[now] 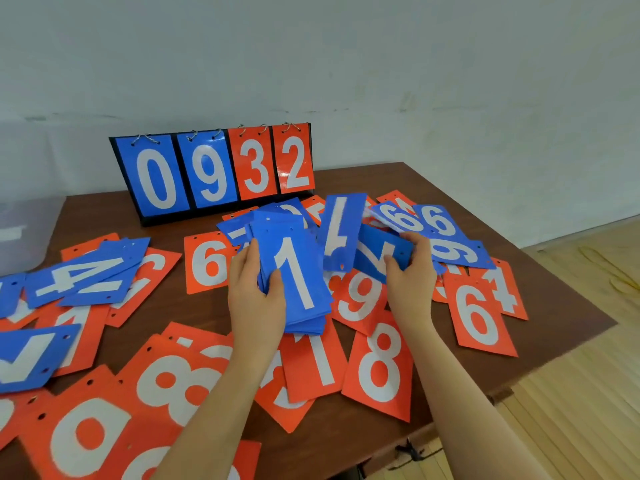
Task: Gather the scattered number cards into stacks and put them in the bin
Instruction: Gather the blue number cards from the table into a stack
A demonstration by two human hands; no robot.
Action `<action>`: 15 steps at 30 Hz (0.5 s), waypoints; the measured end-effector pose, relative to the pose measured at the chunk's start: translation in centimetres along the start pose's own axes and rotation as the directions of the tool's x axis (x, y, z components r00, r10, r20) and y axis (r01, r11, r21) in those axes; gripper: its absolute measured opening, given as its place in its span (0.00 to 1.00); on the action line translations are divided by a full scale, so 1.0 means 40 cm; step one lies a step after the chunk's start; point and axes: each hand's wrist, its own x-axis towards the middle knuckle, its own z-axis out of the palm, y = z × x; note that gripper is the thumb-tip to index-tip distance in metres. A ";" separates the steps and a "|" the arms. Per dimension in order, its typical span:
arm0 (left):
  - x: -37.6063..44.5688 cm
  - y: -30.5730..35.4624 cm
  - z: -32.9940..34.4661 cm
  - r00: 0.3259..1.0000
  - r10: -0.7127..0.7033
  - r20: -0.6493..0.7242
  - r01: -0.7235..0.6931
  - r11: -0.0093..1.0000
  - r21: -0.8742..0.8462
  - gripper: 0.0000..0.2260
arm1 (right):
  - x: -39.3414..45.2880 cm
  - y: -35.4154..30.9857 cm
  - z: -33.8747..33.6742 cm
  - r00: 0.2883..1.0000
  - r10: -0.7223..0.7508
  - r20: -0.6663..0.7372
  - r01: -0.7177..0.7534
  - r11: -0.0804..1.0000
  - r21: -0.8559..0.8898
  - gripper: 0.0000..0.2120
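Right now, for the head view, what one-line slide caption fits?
Left hand holds a stack of blue number cards; right hand grips another blue card above scattered orange cards.

Bare forearms, no sleeves; hands (256,289) ungloved, ringless.

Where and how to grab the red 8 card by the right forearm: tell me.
Take the red 8 card at its near right corner, coming from the table edge side. It lies flat, but that corner rests on bare wood, while the red 1 card crowds its left.
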 end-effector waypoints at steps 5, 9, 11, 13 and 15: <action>-0.025 0.017 -0.035 1.000 0.031 -0.001 -0.031 1.000 0.001 0.24 | -0.027 -0.061 -0.027 0.992 -0.069 -0.109 0.092 0.972 0.216 0.13; -0.046 0.030 -0.066 0.999 0.048 0.000 -0.048 0.999 -0.006 0.23 | -0.053 -0.099 -0.059 0.983 -0.135 -0.123 0.164 0.951 0.262 0.15; -0.053 0.032 -0.079 0.998 0.068 0.005 -0.068 0.998 -0.010 0.23 | -0.069 -0.117 -0.069 0.984 -0.119 -0.134 0.158 0.929 0.334 0.16; -0.061 0.034 -0.088 0.997 0.079 0.018 -0.078 0.997 -0.023 0.23 | -0.081 -0.134 -0.078 0.979 -0.134 -0.155 0.181 0.919 0.350 0.14; -0.066 0.039 -0.093 0.996 0.085 0.027 -0.084 0.996 -0.031 0.23 | -0.090 -0.147 -0.084 0.980 -0.156 -0.123 0.189 0.918 0.349 0.11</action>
